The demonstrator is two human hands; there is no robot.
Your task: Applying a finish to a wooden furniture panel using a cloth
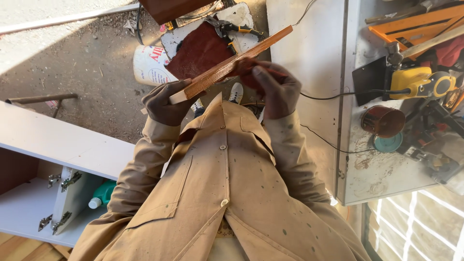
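Keep your left hand clamped on the near end of the long reddish-brown wooden strip held before your chest while your right hand, closed around a dark red rubbing pad, strokes evenly along the grain.

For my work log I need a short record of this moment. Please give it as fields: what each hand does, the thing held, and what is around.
Left hand: grips the near end of the wooden strip, closed around it.
Right hand: presses a dark red rag against the strip near its middle.
Strip: long, orange-brown, tilted up to the right, held above the ground.
Clothing: tan work coat with paint spots.
Right side: white bench with a yellow power tool and a rusty tin.
Left side: white cabinet with metal hinges, green bottle.
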